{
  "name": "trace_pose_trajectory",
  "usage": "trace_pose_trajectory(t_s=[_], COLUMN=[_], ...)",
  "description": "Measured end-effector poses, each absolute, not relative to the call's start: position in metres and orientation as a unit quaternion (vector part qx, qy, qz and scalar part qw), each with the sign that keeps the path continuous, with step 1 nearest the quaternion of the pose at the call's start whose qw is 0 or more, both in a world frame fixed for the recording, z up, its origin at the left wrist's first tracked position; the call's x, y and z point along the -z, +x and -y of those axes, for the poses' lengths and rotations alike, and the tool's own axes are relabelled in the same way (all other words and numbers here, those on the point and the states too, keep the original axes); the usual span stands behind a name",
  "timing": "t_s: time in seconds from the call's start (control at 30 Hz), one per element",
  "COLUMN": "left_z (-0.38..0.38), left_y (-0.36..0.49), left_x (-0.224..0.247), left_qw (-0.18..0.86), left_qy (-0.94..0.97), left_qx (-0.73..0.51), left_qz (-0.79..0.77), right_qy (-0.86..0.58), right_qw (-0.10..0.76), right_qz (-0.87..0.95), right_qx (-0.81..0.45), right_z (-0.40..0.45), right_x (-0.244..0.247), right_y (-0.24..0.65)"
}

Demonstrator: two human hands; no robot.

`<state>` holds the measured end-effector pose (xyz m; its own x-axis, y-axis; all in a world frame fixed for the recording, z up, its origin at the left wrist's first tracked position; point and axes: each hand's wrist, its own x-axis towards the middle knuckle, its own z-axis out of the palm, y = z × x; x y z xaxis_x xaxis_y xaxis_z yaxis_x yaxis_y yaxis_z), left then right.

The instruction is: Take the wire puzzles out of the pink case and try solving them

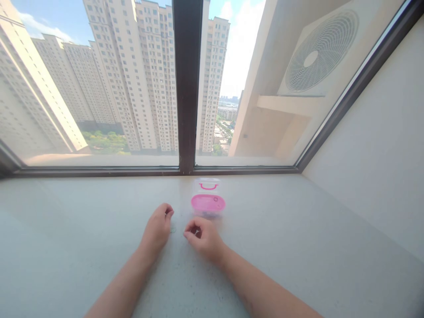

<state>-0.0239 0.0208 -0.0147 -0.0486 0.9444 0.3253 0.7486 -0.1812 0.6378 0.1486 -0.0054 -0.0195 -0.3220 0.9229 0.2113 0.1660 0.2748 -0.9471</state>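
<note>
My left hand [159, 227] hovers over or rests on the pale sill, its fingertips pinched together; whatever they hold is too small to make out. To its right, my right hand [207, 238] makes a similar pinch with thumb and forefinger, and its contents cannot be made out either. A faint thin loop [172, 229], perhaps thread or wire, shows on the surface beside my left hand. Just beyond my right hand stands a small clear plastic box with a pink handle [208, 187]. Its pink oval tray [203, 202] bears a small dark ring [215, 199].
The wide white sill [82, 229] runs up to a dark window frame [187, 88] behind the box. A white wall [374, 145] closes off the right side. Outside the glass are tall buildings [132, 75] and an air-conditioner unit [319, 55].
</note>
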Motion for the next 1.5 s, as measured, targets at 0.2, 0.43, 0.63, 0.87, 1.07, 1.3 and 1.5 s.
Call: trace_pose_trajectory(t_s=[0.2,0.43,0.63,0.87,1.07,1.3,1.5], left_z=[-0.011,-0.004,0.001,0.001,0.003,0.005,0.005], left_y=[-0.012,-0.003,0.004,0.002,0.0,0.0,0.0], left_x=[0.004,-0.002,-0.005,-0.007,-0.008,-0.007,-0.007], left_qw=[0.291,0.387,0.442,0.387,0.409,0.378,0.367], left_qy=[0.628,0.543,0.489,0.55,0.559,0.598,0.618], left_qx=[-0.452,-0.511,-0.526,-0.536,-0.52,-0.502,-0.493], left_qz=[-0.563,-0.542,-0.537,-0.51,-0.5,-0.498,-0.49], right_qy=[-0.312,-0.302,-0.324,-0.363,-0.369,-0.362,-0.372], right_qw=[0.479,0.487,0.479,0.521,0.544,0.545,0.53], right_qz=[0.48,0.431,0.419,0.41,0.373,0.37,0.446], right_qx=[-0.665,-0.697,-0.7,-0.655,-0.655,-0.66,-0.618], right_z=[0.0,-0.002,-0.002,0.0,0.0,0.001,0.002], right_x=[0.02,0.02,0.02,0.015,0.012,0.013,0.014], right_y=[0.145,0.146,0.145,0.139,0.136,0.133,0.133])
